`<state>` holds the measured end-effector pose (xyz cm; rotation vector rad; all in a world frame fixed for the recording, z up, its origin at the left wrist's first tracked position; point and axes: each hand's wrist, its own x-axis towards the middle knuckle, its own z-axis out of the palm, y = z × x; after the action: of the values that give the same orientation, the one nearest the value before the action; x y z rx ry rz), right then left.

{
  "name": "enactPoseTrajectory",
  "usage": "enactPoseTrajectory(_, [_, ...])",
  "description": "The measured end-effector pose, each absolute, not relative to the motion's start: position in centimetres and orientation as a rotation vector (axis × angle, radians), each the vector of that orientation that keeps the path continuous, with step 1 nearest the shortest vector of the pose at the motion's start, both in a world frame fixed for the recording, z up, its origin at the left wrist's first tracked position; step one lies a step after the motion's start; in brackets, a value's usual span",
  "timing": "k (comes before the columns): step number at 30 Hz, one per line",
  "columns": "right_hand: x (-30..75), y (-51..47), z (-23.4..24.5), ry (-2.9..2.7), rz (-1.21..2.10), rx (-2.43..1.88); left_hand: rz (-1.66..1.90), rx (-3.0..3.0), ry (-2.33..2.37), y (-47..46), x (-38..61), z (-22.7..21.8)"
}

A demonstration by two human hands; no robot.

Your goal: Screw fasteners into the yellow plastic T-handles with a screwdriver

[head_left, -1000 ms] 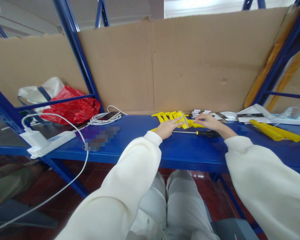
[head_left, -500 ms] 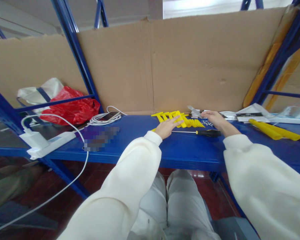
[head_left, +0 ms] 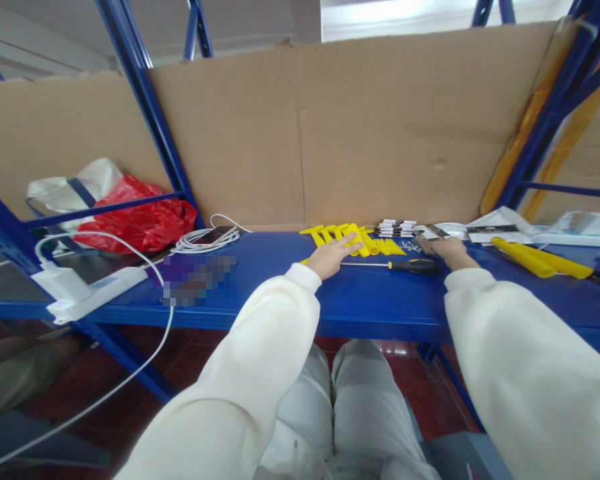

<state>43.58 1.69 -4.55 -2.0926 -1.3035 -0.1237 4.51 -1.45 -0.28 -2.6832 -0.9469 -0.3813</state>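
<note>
My left hand (head_left: 334, 256) lies flat with fingers stretched out, its fingertips on a row of yellow plastic T-shaped parts (head_left: 354, 239) on the blue shelf (head_left: 260, 287). My right hand (head_left: 450, 250) is closed around a small grey metal piece (head_left: 423, 243), low over the shelf to the right of the yellow parts. A screwdriver with a black and yellow handle (head_left: 410, 265) lies just in front of both hands. A short stack of black and white strips (head_left: 397, 227) lies behind the yellow parts.
Cardboard sheets (head_left: 380, 133) back the shelf. At left are a white power strip with charger (head_left: 87, 290), a coiled white cable (head_left: 205, 238), a red plastic bag (head_left: 140, 217). Yellow tubes (head_left: 535, 260) and papers (head_left: 500, 223) lie at right. Blue rack posts (head_left: 145, 113) stand at both sides.
My right hand lifted a grey metal piece off the yellow parts and carried it right, down toward the shelf. My left hand stayed on the yellow parts.
</note>
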Motion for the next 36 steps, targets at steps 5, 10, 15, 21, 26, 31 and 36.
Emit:
enactPoseTrajectory(5, [43.1,2.0,-4.3,-0.977,0.071,-2.253,-0.378,-2.692,-0.946,-1.5,4.4,-0.3])
enactPoseTrajectory(10, [43.3,2.1,-4.9,-0.961,-0.050,-2.192,-0.386,-2.693,-0.944,-1.6,4.5,-0.3])
enactPoseTrajectory(15, [40.9,1.4,-4.1,-1.179,-0.353,-1.989,-0.382,-2.684,-0.953,-1.6,4.8,-0.3])
enactPoseTrajectory(21, [34.7,-0.2,-1.7,-1.902,-0.740,-1.449,-0.381,-2.696,-0.873,-1.2,4.9,-0.8])
enactPoseTrajectory(26, [30.8,-0.9,-1.2,-2.279,-0.907,-1.181,-0.486,-2.748,-0.778,0.1,5.0,-1.7])
enactPoseTrajectory(31, [30.0,-0.4,-1.6,-2.382,-0.924,-1.157,-0.542,-2.778,-0.691,1.4,5.0,-2.5])
enactPoseTrajectory(36, [30.4,-0.1,-1.8,-2.384,-0.925,-1.115,-0.537,-2.792,-0.670,1.7,4.9,-2.8])
